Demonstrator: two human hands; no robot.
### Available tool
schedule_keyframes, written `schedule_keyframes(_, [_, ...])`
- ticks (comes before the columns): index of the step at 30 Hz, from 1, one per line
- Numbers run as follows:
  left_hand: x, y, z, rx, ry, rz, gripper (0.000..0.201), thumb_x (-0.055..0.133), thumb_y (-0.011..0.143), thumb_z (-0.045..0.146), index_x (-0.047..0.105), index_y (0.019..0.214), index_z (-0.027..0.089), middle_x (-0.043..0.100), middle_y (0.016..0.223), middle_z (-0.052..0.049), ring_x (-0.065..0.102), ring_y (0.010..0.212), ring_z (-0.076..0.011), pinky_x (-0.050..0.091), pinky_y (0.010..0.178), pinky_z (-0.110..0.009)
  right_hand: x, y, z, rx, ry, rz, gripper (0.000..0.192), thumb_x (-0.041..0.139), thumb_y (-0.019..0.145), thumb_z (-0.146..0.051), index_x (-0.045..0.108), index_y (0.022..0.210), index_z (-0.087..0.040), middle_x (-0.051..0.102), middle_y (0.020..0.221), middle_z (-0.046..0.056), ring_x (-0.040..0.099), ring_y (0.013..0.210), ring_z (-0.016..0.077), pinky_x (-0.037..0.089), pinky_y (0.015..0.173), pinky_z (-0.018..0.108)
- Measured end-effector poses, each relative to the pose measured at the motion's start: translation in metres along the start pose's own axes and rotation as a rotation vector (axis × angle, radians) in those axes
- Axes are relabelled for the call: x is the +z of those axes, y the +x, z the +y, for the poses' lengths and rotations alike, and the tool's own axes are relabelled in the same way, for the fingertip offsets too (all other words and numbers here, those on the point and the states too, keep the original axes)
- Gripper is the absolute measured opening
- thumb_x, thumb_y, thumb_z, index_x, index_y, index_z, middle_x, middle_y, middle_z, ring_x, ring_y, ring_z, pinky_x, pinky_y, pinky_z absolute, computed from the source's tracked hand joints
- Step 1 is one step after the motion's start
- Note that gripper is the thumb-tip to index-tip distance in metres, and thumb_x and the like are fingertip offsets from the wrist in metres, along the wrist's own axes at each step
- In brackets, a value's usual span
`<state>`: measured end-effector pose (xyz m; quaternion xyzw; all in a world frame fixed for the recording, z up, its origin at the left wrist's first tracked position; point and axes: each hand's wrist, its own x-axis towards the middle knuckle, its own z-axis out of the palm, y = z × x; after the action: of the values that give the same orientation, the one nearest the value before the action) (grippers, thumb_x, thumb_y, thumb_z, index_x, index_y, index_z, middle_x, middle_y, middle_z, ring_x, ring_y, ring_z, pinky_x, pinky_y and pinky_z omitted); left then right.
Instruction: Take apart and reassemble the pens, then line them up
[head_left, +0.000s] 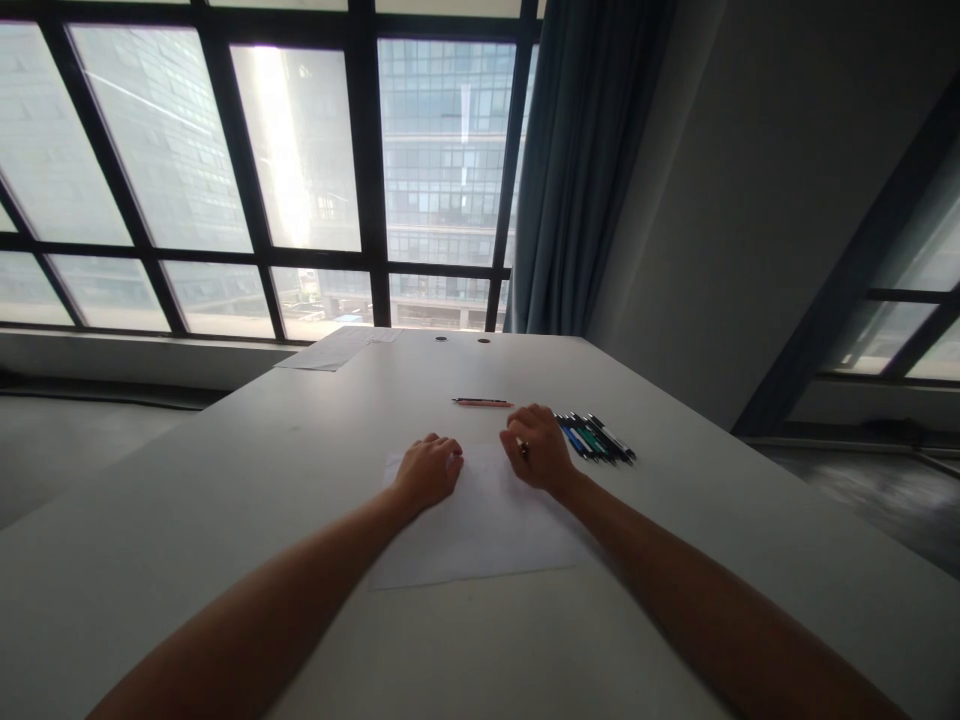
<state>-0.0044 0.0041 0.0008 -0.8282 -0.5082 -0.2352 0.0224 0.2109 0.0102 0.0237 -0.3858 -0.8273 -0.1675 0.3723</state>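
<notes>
A white sheet of paper (pixel 480 530) lies flat on the grey table (pixel 225 520) in front of me. My left hand (pixel 429 470) rests on the sheet's far left corner with fingers curled, holding nothing I can see. My right hand (pixel 535 446) sits at the sheet's far right corner, closed around a pen (pixel 523 448) whose tip points down at the paper. A red pen (pixel 482 402) lies alone just beyond my hands. Several pens (pixel 596 437), blue, green and black, lie side by side right of my right hand.
More paper sheets (pixel 337 350) lie at the table's far left edge, near two round cable holes (pixel 441 339). Behind the table are a large window, a dark curtain (pixel 577 180) and a grey wall on the right.
</notes>
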Motion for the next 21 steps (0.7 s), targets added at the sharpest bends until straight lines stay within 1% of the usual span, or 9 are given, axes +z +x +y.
schedule_keyframes(2, [0.0,0.0,0.0,0.003,-0.008,-0.004,0.021,0.048,0.089,0.028,0.067,0.096,0.021,0.069,0.095,-0.007,0.061,0.097,-0.0222,0.048,0.085,-0.036,-0.004,0.003,0.005,0.187,0.086,0.026,0.048,0.03,0.097,-0.045,0.062,0.073,-0.017,0.063,0.08,0.01,0.056,0.08,0.0218,0.039,0.076,0.035])
schedule_keyframes(4, [-0.001,0.0,0.0,0.002,-0.009,-0.01,0.021,0.048,0.089,0.027,0.067,0.096,0.021,0.069,0.096,-0.008,0.061,0.097,-0.0219,0.048,0.085,-0.035,-0.005,0.005,0.011,0.383,0.254,0.007,0.056,0.026,0.097,-0.054,0.064,0.078,-0.017,0.063,0.073,0.009,0.059,0.071,0.0203,0.042,0.068,0.032])
schedule_keyframes(6, [-0.001,0.0,0.001,0.0,-0.005,-0.017,0.021,0.048,0.089,0.027,0.067,0.097,0.021,0.069,0.096,-0.008,0.061,0.097,-0.0219,0.048,0.085,-0.035,-0.001,0.006,0.015,0.511,0.451,-0.03,0.056,0.032,0.092,-0.062,0.065,0.084,-0.017,0.065,0.072,0.007,0.06,0.064,0.018,0.045,0.061,0.029])
schedule_keyframes(8, [-0.002,0.0,0.001,0.001,-0.002,-0.018,0.021,0.048,0.088,0.026,0.067,0.097,0.021,0.069,0.096,-0.007,0.061,0.097,-0.0219,0.048,0.086,-0.035,0.004,0.007,0.017,0.567,0.561,-0.06,0.047,0.052,0.083,-0.063,0.063,0.086,-0.018,0.066,0.073,0.005,0.06,0.06,0.0162,0.047,0.055,0.026])
schedule_keyframes(10, [-0.001,0.0,0.001,0.003,0.002,-0.013,0.021,0.048,0.088,0.026,0.067,0.096,0.021,0.069,0.095,-0.007,0.061,0.097,-0.022,0.048,0.085,-0.035,0.008,0.007,0.017,0.619,0.623,-0.105,0.04,0.067,0.074,-0.057,0.06,0.085,-0.019,0.064,0.07,0.002,0.058,0.055,0.0142,0.047,0.049,0.024])
schedule_keyframes(13, [-0.001,0.0,0.0,0.013,0.008,-0.006,0.021,0.047,0.088,0.026,0.067,0.095,0.021,0.069,0.093,-0.007,0.061,0.096,-0.0221,0.048,0.084,-0.035,0.012,0.005,0.015,0.708,0.834,-0.26,0.033,0.064,0.077,-0.048,0.059,0.088,-0.018,0.064,0.071,0.002,0.058,0.053,0.0126,0.047,0.045,0.023])
schedule_keyframes(15, [-0.001,0.0,0.0,0.017,0.01,-0.006,0.021,0.047,0.088,0.026,0.067,0.095,0.021,0.07,0.093,-0.007,0.06,0.097,-0.0221,0.048,0.084,-0.034,0.015,0.002,0.014,0.723,0.918,-0.377,0.027,0.061,0.079,-0.042,0.061,0.087,-0.016,0.065,0.074,0.004,0.06,0.055,0.0127,0.048,0.045,0.022])
schedule_keyframes(17, [-0.001,0.0,0.001,0.017,0.01,-0.005,0.022,0.047,0.088,0.025,0.067,0.095,0.021,0.07,0.094,-0.007,0.06,0.097,-0.0223,0.048,0.084,-0.035,0.018,-0.002,0.014,0.705,0.862,-0.439,0.02,0.064,0.076,-0.035,0.062,0.078,-0.015,0.065,0.069,0.003,0.059,0.054,0.0116,0.046,0.044,0.02])
schedule_keyframes(21, [-0.001,0.0,0.001,0.028,0.003,-0.01,0.022,0.047,0.088,0.025,0.067,0.095,0.021,0.07,0.095,-0.007,0.06,0.097,-0.0229,0.048,0.084,-0.035,0.023,-0.009,0.016,0.734,0.736,-0.434,0.012,0.066,0.07,-0.022,0.056,0.069,-0.016,0.062,0.057,-0.001,0.052,0.044,0.0085,0.037,0.039,0.017])
